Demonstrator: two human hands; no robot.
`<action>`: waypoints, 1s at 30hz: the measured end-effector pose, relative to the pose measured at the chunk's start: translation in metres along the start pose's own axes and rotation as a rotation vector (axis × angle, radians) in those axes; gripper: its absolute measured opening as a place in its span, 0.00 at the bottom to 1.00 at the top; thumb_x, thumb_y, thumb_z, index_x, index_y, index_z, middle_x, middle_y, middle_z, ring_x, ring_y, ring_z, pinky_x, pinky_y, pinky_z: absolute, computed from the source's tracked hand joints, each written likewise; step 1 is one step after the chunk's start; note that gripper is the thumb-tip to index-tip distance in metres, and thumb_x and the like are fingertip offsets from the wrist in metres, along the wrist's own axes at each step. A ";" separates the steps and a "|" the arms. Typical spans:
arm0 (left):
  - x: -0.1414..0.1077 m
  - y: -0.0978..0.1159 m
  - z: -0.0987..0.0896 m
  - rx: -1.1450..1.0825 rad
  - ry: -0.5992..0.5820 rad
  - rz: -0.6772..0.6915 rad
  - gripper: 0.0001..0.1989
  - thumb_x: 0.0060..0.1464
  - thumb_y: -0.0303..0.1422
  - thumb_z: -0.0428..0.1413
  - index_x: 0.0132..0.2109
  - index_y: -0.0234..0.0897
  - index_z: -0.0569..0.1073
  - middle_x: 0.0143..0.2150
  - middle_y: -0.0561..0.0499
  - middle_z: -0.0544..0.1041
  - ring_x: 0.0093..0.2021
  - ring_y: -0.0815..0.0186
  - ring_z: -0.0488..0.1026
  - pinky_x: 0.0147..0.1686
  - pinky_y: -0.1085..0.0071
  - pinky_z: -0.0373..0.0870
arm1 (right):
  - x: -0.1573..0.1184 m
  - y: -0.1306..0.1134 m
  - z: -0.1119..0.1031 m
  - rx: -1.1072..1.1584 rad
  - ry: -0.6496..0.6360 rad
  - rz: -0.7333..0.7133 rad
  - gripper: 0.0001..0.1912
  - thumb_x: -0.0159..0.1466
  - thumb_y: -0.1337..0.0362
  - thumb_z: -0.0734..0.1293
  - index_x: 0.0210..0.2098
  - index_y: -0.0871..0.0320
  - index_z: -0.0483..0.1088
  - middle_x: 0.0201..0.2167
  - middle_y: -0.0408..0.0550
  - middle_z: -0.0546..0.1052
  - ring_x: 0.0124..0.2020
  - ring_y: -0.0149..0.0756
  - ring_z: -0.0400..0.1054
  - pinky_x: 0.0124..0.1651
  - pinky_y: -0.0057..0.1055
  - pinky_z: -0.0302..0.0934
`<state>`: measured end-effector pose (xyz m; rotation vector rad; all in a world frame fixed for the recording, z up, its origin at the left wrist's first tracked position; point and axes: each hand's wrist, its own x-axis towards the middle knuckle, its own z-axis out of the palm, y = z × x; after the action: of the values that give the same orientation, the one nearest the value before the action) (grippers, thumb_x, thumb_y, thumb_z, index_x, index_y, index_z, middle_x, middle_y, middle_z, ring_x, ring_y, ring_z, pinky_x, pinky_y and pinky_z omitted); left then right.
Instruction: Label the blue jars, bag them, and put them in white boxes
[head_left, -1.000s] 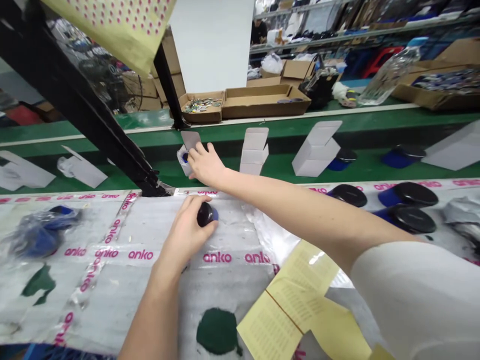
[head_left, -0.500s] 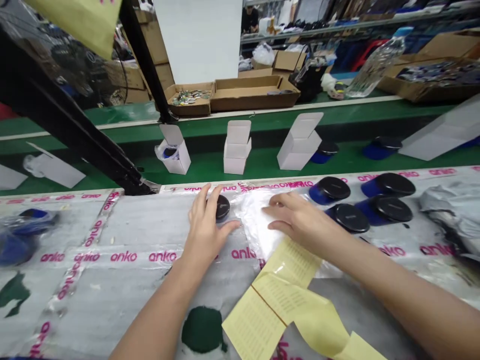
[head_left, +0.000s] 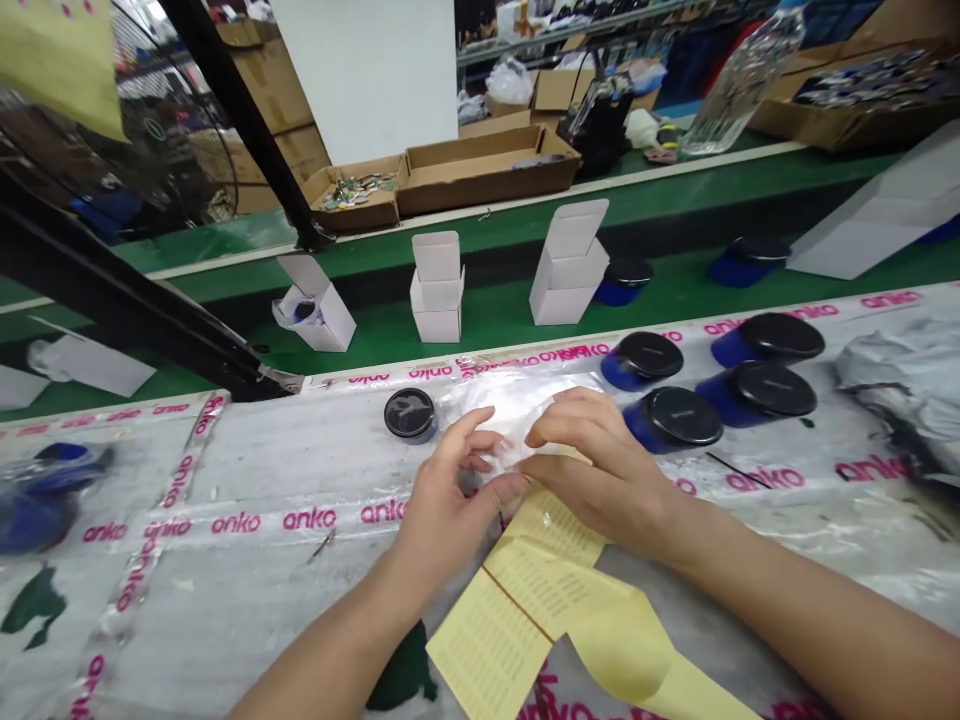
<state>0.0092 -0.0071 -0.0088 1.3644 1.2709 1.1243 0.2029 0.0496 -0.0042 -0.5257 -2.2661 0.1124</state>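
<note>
My right hand (head_left: 607, 465) pinches the edge of a clear plastic bag (head_left: 495, 400) that lies on the covered table. Right beside it, my left hand (head_left: 465, 490) has its thumb at the same bag edge, with the other fingers curled and apart. A blue jar with a black lid (head_left: 410, 414) stands to the left of the bag, touched by neither hand. Yellow printed sheets (head_left: 517, 610) lie below the hands, partly under my right hand. Several more blue jars (head_left: 679, 418) with black lids stand to the right.
Open white boxes (head_left: 437, 300) stand on the green conveyor (head_left: 495, 270) beyond the table. A black post (head_left: 240, 120) slants at the left. Bagged blue items (head_left: 45, 500) lie at the far left, grey plastic (head_left: 900, 390) at the right.
My left hand has left the single jar and moved right to the bag. My right hand has come closer to it, and the bag edge is now raised between them.
</note>
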 end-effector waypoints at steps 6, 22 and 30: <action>0.000 0.006 -0.006 -0.066 0.107 0.043 0.17 0.62 0.29 0.60 0.57 0.47 0.73 0.40 0.55 0.84 0.44 0.66 0.81 0.51 0.65 0.75 | 0.016 0.001 -0.007 0.141 -0.066 0.229 0.23 0.67 0.56 0.71 0.59 0.50 0.66 0.60 0.59 0.71 0.62 0.53 0.65 0.60 0.52 0.63; -0.002 0.014 -0.010 -0.042 0.050 -0.034 0.20 0.53 0.24 0.63 0.51 0.46 0.72 0.33 0.59 0.83 0.35 0.69 0.80 0.39 0.72 0.76 | 0.026 0.004 -0.012 0.490 -0.328 0.311 0.19 0.69 0.65 0.68 0.58 0.52 0.64 0.39 0.43 0.78 0.46 0.38 0.76 0.74 0.57 0.44; -0.001 0.017 -0.012 -0.155 0.042 -0.132 0.13 0.48 0.29 0.67 0.43 0.40 0.79 0.32 0.54 0.79 0.33 0.69 0.75 0.34 0.73 0.72 | 0.021 -0.003 -0.009 0.289 -0.088 0.151 0.13 0.70 0.75 0.63 0.49 0.54 0.73 0.39 0.46 0.83 0.40 0.36 0.77 0.62 0.47 0.63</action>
<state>0.0003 -0.0079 0.0093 1.1320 1.2578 1.1401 0.1960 0.0550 0.0174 -0.5441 -2.2416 0.5396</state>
